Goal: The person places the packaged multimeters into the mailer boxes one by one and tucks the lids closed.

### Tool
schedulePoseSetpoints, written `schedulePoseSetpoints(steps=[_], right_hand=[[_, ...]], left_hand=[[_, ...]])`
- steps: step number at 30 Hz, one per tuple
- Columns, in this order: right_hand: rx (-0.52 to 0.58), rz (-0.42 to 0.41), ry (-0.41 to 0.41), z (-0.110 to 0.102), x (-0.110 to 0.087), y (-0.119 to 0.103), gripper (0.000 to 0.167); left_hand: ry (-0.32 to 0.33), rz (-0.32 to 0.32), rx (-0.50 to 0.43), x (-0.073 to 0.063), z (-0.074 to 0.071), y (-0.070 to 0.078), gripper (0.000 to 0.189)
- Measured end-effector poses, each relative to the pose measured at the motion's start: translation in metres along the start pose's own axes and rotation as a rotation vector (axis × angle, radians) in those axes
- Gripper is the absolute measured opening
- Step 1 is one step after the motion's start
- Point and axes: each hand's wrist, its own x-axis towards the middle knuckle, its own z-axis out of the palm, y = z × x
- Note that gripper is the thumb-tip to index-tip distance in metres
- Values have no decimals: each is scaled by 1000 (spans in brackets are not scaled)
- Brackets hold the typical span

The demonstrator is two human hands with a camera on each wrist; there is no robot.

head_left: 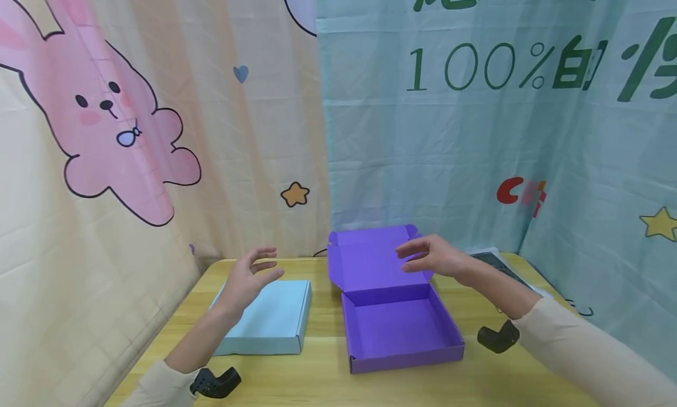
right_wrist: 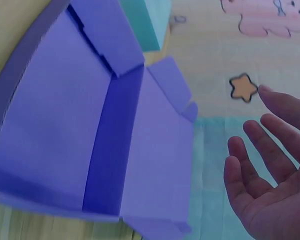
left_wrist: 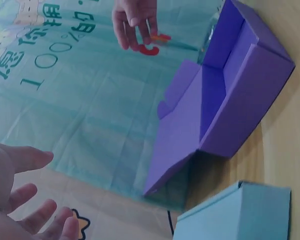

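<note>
A purple cardboard box [head_left: 404, 322] stands on the table with its lid [head_left: 378, 257] folded back, and nothing lies inside it. To its left is a closed light-blue box [head_left: 270, 316]. My left hand [head_left: 248, 281] hovers over the light-blue box, fingers spread and loosely bent, holding nothing. Above the purple box's raised lid floats my right hand [head_left: 436, 257], its fingers relaxed and bare of any object. The right wrist view shows that hand [right_wrist: 270, 185] beside the lid, palm and fingers visible. Both boxes also appear in the left wrist view.
The wooden table [head_left: 317, 383] stands against hanging curtains, one cream with a pink rabbit [head_left: 116, 125], one teal with green lettering. A dark flat item [head_left: 499, 263] in a pale sleeve lies at the back right, partly behind my right arm. Each wrist wears a black device [head_left: 215, 383].
</note>
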Motion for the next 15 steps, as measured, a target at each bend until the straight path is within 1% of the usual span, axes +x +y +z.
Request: schedulePoseSetpoints(steps=[3, 5, 8, 11, 15], right_hand=[[-5, 8, 24, -15, -5, 8, 54], [-5, 17, 42, -25, -8, 13, 56], [-14, 21, 72, -38, -12, 21, 57], [-11, 14, 92, -48, -16, 31, 59], [-16, 5, 101, -56, -21, 41, 60]], left_hand=[[32, -48, -50, -8, 16, 4, 55], [55, -67, -86, -16, 28, 7, 55], [73, -81, -141, -27, 49, 11, 56], [75, -94, -202, -38, 69, 13, 57], [82, -108, -261, -50, 90, 14, 61]])
